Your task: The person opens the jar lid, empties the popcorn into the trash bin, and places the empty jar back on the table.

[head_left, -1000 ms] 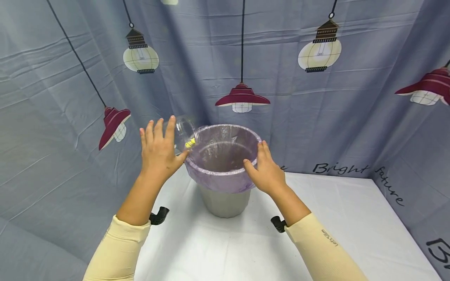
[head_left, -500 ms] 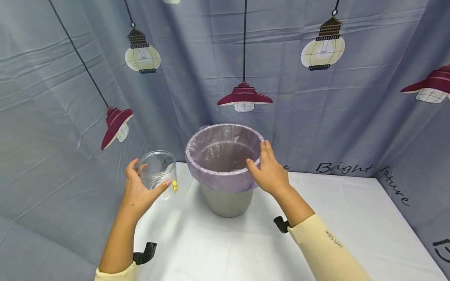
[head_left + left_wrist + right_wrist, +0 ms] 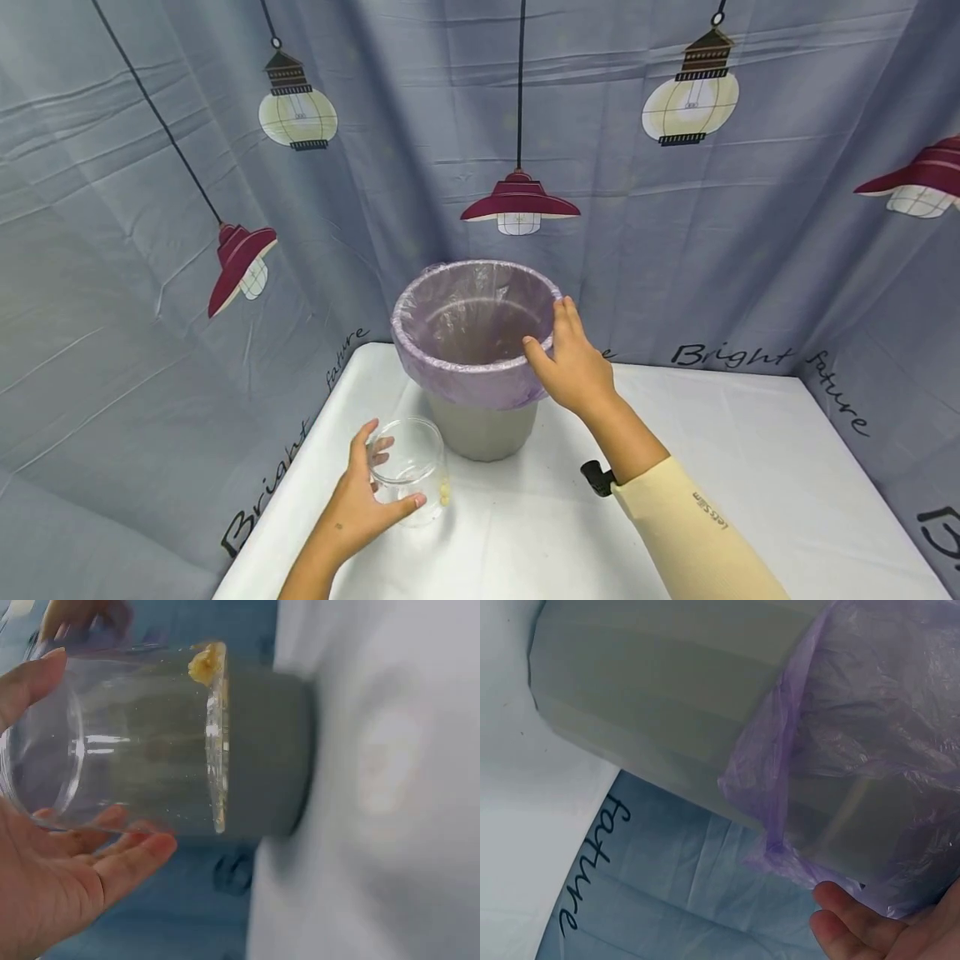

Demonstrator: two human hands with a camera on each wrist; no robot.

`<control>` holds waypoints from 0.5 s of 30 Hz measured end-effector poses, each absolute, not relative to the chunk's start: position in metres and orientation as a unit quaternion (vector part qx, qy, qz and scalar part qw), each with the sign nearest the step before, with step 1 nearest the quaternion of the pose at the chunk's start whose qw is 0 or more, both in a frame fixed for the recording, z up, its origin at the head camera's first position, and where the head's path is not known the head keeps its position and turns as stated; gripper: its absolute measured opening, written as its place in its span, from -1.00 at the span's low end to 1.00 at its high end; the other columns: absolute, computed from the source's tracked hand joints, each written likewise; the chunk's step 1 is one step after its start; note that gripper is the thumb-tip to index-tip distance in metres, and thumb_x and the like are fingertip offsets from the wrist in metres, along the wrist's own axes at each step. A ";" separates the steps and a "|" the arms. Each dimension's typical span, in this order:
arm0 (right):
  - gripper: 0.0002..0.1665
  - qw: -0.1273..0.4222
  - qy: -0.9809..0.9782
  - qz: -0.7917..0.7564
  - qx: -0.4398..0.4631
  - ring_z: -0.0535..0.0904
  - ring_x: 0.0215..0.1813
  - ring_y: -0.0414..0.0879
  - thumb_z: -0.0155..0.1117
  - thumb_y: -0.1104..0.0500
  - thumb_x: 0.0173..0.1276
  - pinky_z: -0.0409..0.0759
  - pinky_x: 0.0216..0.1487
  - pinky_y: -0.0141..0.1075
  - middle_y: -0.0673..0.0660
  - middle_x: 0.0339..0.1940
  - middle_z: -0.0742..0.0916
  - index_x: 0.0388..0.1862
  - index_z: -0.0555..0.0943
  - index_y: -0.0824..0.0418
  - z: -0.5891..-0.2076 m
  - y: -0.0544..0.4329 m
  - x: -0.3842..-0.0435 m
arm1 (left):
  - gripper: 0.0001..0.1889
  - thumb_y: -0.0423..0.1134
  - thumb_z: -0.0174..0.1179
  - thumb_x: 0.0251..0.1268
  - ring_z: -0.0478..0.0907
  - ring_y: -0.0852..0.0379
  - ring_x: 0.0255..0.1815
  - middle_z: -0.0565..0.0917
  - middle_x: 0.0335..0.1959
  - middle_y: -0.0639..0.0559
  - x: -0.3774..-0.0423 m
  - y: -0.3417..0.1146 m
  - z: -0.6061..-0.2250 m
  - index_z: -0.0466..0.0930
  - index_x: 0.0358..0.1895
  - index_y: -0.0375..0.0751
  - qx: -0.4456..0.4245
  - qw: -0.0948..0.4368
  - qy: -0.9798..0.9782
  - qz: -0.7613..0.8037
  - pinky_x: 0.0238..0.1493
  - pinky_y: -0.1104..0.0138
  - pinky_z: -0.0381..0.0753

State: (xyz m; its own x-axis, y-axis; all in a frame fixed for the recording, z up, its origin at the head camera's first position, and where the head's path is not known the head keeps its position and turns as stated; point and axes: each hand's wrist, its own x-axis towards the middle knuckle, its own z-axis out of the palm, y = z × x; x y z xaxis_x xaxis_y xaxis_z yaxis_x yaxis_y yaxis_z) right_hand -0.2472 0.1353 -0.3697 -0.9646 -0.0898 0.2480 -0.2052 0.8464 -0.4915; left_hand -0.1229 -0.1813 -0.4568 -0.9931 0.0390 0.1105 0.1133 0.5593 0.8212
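Observation:
My left hand holds a clear plastic jar from its left side, thumb on the near wall and fingers on the far side. The jar stands upright with its mouth up, low over the white table in front of the bin. A small yellow clump sits at the jar's base. My right hand rests with straight fingers against the right rim of a grey trash bin. A purple bin liner is folded over that rim. In the right wrist view, the fingertips lie beside the liner.
The bin stands on a white-covered table near its back edge. A blue-grey curtain printed with lamps and lettering hangs behind and to the sides. A black wrist mount sits under the right forearm.
My left hand has brought the tipped jar away from the bin's mouth, turned it upright and lowered it toward the table in front. My right hand has stayed at the bin's rim.

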 end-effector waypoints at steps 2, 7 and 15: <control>0.05 0.108 -0.954 0.267 0.077 0.54 0.25 0.33 -0.24 -0.41 0.47 0.57 -0.46 -0.08 0.09 0.68 -0.12 0.65 -0.16 0.21 -0.370 0.136 -0.246 | 0.24 0.09 0.61 -0.18 0.39 -0.19 0.38 0.40 0.43 -0.14 -0.117 -0.162 -0.470 -0.10 0.56 0.13 -0.067 0.011 -0.866 -0.496 0.19 -0.12 0.54; 0.05 0.103 -0.955 0.268 0.075 0.56 0.22 0.35 -0.26 -0.42 0.47 0.55 -0.48 -0.09 0.08 0.68 -0.13 0.65 -0.18 0.20 -0.370 0.137 -0.245 | 0.21 0.07 0.58 -0.09 0.31 -0.33 0.42 0.27 0.48 -0.26 -0.107 -0.113 -0.496 -0.14 0.56 0.09 -0.130 -0.064 -0.825 -0.547 0.20 -0.27 0.44; 0.06 0.108 -0.954 0.268 0.077 0.56 0.22 0.35 -0.27 -0.43 0.47 0.61 -0.21 0.19 0.09 0.68 -0.12 0.65 -0.17 0.21 -0.369 0.137 -0.244 | 0.18 0.11 0.58 -0.12 0.36 -0.23 0.39 0.27 0.48 -0.14 -0.105 -0.059 -0.515 -0.12 0.52 0.32 -0.189 -0.119 -0.821 -0.526 0.20 -0.11 0.53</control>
